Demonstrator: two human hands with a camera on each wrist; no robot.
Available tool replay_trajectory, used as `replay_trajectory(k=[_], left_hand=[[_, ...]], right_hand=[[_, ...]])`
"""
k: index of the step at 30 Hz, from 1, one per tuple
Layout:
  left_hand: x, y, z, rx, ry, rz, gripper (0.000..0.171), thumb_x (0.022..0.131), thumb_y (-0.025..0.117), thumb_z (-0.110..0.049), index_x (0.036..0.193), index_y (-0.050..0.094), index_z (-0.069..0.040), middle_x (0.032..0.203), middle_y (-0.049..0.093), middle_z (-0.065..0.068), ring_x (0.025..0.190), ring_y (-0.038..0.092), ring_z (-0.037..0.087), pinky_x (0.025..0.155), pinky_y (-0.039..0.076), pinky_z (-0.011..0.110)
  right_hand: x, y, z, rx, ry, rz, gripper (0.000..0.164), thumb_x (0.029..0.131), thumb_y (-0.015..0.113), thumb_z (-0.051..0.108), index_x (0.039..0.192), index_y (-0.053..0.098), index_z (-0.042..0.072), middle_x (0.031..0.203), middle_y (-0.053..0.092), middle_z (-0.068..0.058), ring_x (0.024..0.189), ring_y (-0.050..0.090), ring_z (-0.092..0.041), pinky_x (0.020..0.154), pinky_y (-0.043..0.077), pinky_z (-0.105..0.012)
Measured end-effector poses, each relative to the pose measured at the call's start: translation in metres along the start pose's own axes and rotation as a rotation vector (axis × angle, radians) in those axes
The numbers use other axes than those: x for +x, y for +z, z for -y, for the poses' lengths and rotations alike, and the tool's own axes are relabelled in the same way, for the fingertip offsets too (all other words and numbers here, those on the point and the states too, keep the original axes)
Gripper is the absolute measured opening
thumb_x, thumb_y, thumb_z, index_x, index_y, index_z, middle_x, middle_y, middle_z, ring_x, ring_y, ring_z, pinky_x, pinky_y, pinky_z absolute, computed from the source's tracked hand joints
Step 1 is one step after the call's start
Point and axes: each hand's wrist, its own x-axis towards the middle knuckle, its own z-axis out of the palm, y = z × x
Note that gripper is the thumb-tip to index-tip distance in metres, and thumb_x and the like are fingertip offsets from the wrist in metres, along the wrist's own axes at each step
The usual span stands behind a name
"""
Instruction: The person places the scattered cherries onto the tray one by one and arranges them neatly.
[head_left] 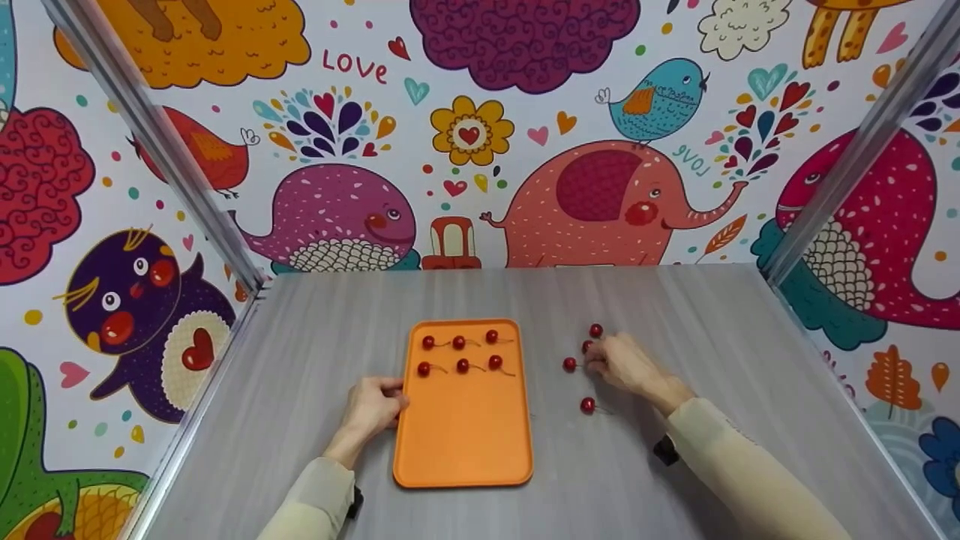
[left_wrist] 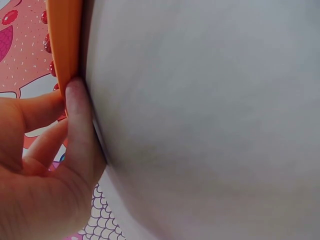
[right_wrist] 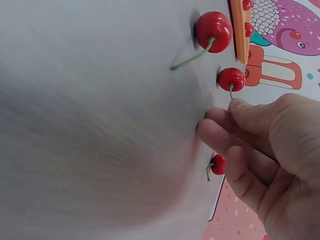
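On the left of the orange tray (head_left: 461, 435), my left hand (head_left: 373, 409) grips its edge between thumb and fingers; the tray's rim (left_wrist: 65, 45) shows between them in the left wrist view. Right of the tray, my right hand (head_left: 634, 367) pinches the stem of a red cherry (head_left: 570, 364) lying on the table. That cherry (right_wrist: 231, 79) has its stem end at my thumb tip in the right wrist view. A second cherry (head_left: 589, 346) is partly behind the fingers, and another cherry (head_left: 596, 330) lies just beyond. Nearer me is one more cherry (head_left: 587, 405) with its stem pointing right.
Several cherries (head_left: 463, 366) lie in two rows across the tray's far end, stems to the right. The grey table (head_left: 315, 322) meets a patterned back wall (head_left: 465, 195). Metal posts (head_left: 161, 142) stand at the back corners.
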Motion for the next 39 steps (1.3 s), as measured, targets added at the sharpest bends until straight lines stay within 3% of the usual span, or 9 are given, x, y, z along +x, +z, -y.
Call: replay_trajectory(k=[4,10,15,25,39], left_hand=[[-0.001,0.0,0.0,-0.001,0.0,0.004,0.039,0.098,0.074,-0.001,0.138,0.079,0.001,0.102,0.079,0.011,0.076,0.073,0.014,0.065,0.068,0.032],[0.0,-0.001,-0.001,-0.005,0.006,0.001,0.039,0.098,0.074,0.001,0.137,0.079,0.002,0.099,0.078,0.011,0.075,0.072,0.013,0.064,0.067,0.031],[0.0,-0.001,0.0,0.003,0.006,-0.002,0.039,0.098,0.074,0.0,0.136,0.08,0.001,0.1,0.078,0.011,0.075,0.072,0.013,0.064,0.067,0.031],[0.0,0.0,0.002,0.023,0.014,-0.009,0.039,0.098,0.074,0.0,0.135,0.081,-0.001,0.099,0.079,0.009,0.075,0.072,0.012,0.064,0.067,0.031],[0.0,-0.001,0.002,0.004,0.016,0.004,0.04,0.099,0.073,0.0,0.138,0.078,0.002,0.101,0.078,0.011,0.076,0.073,0.014,0.065,0.067,0.032]], right_hand=[[-0.001,0.0,0.001,0.035,0.047,0.001,0.006,0.1,0.08,0.001,0.1,0.086,0.003,0.091,0.082,-0.007,0.074,0.063,-0.008,0.067,0.061,-0.027],[0.002,-0.001,0.008,0.12,0.135,-0.013,0.007,0.103,0.079,0.007,0.104,0.085,0.004,0.092,0.082,-0.005,0.077,0.064,-0.012,0.074,0.067,-0.034],[0.003,-0.002,0.015,0.254,0.219,0.0,0.007,0.104,0.081,0.013,0.105,0.087,0.008,0.094,0.081,-0.002,0.081,0.063,-0.013,0.072,0.059,-0.021],[0.009,0.008,0.025,0.497,0.1,0.011,0.013,0.106,0.077,0.007,0.106,0.085,-0.003,0.091,0.081,-0.015,0.075,0.067,-0.009,0.067,0.058,-0.019],[0.029,0.026,0.061,0.536,0.077,0.073,0.015,0.107,0.077,0.012,0.102,0.083,-0.001,0.086,0.079,-0.015,0.072,0.064,-0.007,0.062,0.054,-0.018]])
